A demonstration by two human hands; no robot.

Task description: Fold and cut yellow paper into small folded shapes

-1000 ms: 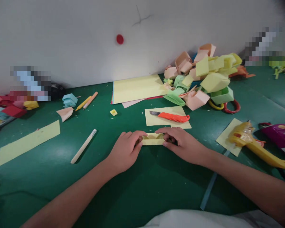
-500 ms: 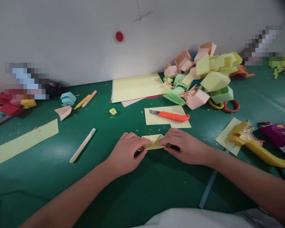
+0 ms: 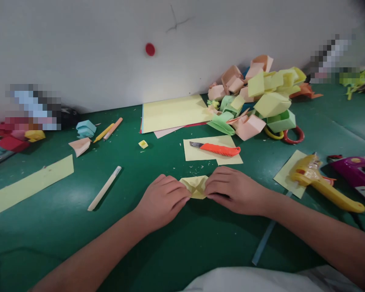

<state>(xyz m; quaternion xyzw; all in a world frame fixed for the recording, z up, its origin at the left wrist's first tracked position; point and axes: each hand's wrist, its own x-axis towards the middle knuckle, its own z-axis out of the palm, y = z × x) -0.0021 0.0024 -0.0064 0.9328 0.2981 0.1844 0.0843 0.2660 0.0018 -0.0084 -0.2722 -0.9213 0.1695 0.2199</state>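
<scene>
A small folded yellow paper piece [image 3: 197, 187] is pinched between my two hands, its creased middle showing. My left hand [image 3: 162, 199] grips its left end with thumb and fingers. At its right end, the fingertips of my right hand [image 3: 232, 190] are closed on the paper. Just beyond it, a red-orange utility knife [image 3: 220, 149] with its blade out lies on a pale yellow paper sheet [image 3: 192, 153].
Yellow sheets [image 3: 173, 115] and a heap of folded paper boxes [image 3: 249, 125] lie against the wall. A yellow glue gun [image 3: 328, 184] is at the right, over a blue strip [image 3: 264, 243]. A white stick [image 3: 105, 188] and a green paper strip [image 3: 33, 184] lie left.
My fingers have shifted on the yellow paper, and its creased inner side now opens wider towards me. The whole view has moved slightly.
</scene>
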